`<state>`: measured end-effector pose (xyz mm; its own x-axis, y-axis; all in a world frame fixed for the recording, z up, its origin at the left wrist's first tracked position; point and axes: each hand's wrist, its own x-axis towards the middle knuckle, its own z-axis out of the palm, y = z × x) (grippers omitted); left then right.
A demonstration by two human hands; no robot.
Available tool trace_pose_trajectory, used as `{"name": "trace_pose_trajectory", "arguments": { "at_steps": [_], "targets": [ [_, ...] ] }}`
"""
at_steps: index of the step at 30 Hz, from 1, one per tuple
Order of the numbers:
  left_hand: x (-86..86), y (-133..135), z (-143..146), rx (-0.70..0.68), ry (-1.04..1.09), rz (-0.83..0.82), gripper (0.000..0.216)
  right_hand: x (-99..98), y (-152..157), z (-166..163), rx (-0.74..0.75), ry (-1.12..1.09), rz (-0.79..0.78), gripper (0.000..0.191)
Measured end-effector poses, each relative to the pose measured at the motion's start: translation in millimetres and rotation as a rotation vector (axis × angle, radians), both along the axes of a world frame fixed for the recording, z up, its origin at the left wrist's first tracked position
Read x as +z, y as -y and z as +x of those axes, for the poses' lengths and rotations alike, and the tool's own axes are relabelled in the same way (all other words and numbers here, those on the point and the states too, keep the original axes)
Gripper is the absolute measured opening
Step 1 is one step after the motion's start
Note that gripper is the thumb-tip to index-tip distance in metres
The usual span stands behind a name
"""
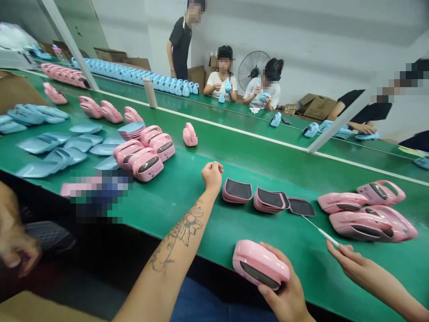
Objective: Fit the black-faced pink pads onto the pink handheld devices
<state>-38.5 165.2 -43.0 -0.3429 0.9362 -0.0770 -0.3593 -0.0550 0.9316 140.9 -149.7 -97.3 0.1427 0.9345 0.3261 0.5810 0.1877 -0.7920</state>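
Here: green belt (187, 192), white wall (318, 44) behind; left hand (212, 175) clenched, right hand (284, 297) grasping pink case (259, 264).

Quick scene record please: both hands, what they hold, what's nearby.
left hand: fisted above green belt, next to dark-faced pink panels
right hand: grips pink casing at belt edge
co-worker's hand: from the right, holds thin white stick
right of panels: pile of pink units
left: blue shells
far side: seated people handling blue items
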Motion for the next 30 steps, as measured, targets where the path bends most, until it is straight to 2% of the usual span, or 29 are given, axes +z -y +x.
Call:
{"name": "trace_pose_trajectory", "arguments": {
  "at_steps": [3,6,8,11,13,15,17,20,22,24,27,30],
  "targets": [
    [-12.5,-2,-5,-0.033,-0.022,0.0,0.02,1.4,-3,-7,-0.047,0.003,0.068,0.079],
    [-17.8,-4,-9,-0.058,-0.012,-0.005,0.025,9.5,-7,-12,-0.057,0.064,0.167,0.075],
    [-18.6,-6,-10,-0.075,0.002,-0.008,0.029,24.2,-12,-15,-0.053,0.078,0.226,0.071],
    [-19.8,-9,-8,-0.089,0.002,-0.012,0.033,64.3,-32,-16,-0.1,0.023,0.277,0.068],
    [-20.6,-9,-6,-0.099,-0.017,-0.011,0.032,99.1,-59,-11,-0.239,0.003,0.271,0.065],
    [-20.0,-9,-6,-0.121,-0.038,-0.002,0.031,133.6,-101,-1,-0.393,0.05,0.248,0.059],
    [-17.2,-7,-7,-0.165,-0.048,0.017,0.03,161.4,-154,14,-0.473,0.043,0.203,0.069],
    [-10.8,-5,-9,-0.286,-0.037,0.066,0.035,182.7,-239,43,-0.521,0.029,-0.059,0.062],
    [-7.1,-2,-10,-0.396,-0.026,0.1,0.04,182.2,-286,61,-0.528,0.031,-0.149,0.054],
    [-5.3,3,-10,-0.508,-0.018,0.122,0.044,171.9,-317,72,-0.557,0.029,-0.243,0.042],
    [-7.6,8,-8,-0.638,-0.011,0.116,0.05,146.8,-338,83,-0.617,0.033,-0.335,0.038],
    [-13.2,5,-6,-0.693,-0.015,0.077,0.051,121.7,-345,96,-0.65,0.042,-0.375,0.04]
  ]
}}
